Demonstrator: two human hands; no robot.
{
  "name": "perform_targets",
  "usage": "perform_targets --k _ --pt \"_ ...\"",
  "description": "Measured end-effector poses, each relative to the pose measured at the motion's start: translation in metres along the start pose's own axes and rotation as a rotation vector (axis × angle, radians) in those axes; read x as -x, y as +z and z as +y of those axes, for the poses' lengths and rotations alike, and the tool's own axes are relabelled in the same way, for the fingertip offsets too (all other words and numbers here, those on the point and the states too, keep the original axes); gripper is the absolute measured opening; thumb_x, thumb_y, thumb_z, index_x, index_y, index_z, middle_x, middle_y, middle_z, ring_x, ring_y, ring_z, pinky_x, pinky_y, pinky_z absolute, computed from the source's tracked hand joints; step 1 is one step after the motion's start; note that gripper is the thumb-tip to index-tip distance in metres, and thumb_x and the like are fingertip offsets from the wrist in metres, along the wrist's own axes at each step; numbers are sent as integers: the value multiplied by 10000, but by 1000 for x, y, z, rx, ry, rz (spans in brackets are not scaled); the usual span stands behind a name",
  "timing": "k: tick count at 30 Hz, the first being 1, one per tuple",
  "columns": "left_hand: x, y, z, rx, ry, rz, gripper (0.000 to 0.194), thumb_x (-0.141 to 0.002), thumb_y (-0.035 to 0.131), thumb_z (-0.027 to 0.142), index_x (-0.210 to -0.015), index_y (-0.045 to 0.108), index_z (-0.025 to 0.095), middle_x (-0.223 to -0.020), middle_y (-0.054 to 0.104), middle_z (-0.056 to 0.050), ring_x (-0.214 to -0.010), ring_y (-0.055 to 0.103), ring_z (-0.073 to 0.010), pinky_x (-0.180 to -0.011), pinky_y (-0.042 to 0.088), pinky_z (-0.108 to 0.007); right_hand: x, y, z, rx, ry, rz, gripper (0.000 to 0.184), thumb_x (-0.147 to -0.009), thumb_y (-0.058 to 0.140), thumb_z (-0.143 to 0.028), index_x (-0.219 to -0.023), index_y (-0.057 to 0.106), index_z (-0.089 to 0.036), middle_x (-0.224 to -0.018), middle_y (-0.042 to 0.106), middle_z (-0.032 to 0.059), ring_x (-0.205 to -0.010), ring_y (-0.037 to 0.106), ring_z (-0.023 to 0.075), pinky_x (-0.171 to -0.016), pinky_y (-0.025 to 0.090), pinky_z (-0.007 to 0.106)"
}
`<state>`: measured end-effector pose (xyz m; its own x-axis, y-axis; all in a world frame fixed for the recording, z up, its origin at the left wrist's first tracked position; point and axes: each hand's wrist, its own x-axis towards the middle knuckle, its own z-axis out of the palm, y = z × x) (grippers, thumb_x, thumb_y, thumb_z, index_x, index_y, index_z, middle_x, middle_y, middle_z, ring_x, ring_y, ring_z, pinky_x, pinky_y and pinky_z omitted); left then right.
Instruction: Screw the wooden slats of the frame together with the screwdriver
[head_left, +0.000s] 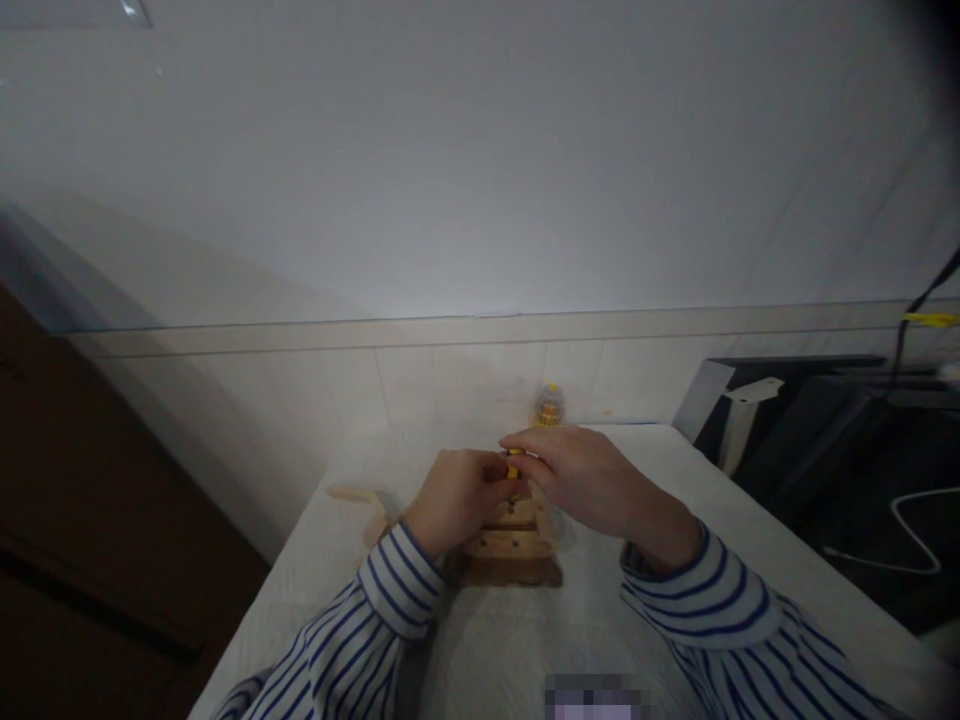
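My left hand (459,500) and my right hand (581,475) meet over a light wooden piece with stepped slats and dark holes (512,543). A small yellow-and-black piece (514,465) shows between the fingertips of both hands. My left thumb and fingers pinch it from the left, while my right thumb and forefinger close on it from the right. Its lower part and the upper end of the wooden piece are partly covered by my fingers. Left of my left hand lies a pale wooden part with a handle-like arm (360,497).
A clear rounded container with yellow contents (550,405) stands at the table's far edge by the wall. The white-covered table (517,640) reaches toward me. Dark panels (810,430) and a white cable (915,570) are at the right, a brown wooden surface (97,500) at the left.
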<state>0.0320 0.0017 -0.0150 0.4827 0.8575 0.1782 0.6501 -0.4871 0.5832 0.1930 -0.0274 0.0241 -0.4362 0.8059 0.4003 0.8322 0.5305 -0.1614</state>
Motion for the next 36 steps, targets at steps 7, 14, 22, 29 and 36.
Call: perform_targets --k 7,14,22,29,36 --pt "-1 -1 -1 35 23 -18 312 -801 502 386 -811 697 142 -683 670 -35 -612 551 -144 -575 381 -216 0 2 -1 76 -9 13 238 -879 441 -254 -1028 620 -207 -1001 678 36 -874 623 182 -711 438 283" --pt "0 -6 -1 57 75 -38 301 -790 524 388 -845 702 152 -719 682 -34 -628 564 -149 -606 407 -222 1 0 -6 170 10 11 234 -876 446 -283 -1033 607 -218 -931 687 31 -785 631 176 -605 411 270" --pt "-1 -5 -4 106 105 -56 278 -803 518 374 -919 697 195 -752 688 -14 -655 575 -147 -633 412 -216 2 -2 -9 260 30 -8 232 -892 404 -310 -949 608 -216 -814 677 28 -702 618 177 -526 352 263" --pt "0 -4 -6 132 124 -67 275 -813 506 365 -943 688 206 -795 691 -14 -689 582 -151 -661 413 -221 3 2 -10 250 45 2 237 -886 415 -307 -1025 584 -215 -897 681 35 -753 630 196 -563 397 278" --pt "2 -6 -2 76 111 -67 277 -817 485 341 -878 688 163 -742 678 -25 -662 572 -153 -620 402 -217 8 7 -7 153 45 47 395 -881 406 -377 -1215 446 -169 -1032 644 90 -862 620 214 -691 460 329"
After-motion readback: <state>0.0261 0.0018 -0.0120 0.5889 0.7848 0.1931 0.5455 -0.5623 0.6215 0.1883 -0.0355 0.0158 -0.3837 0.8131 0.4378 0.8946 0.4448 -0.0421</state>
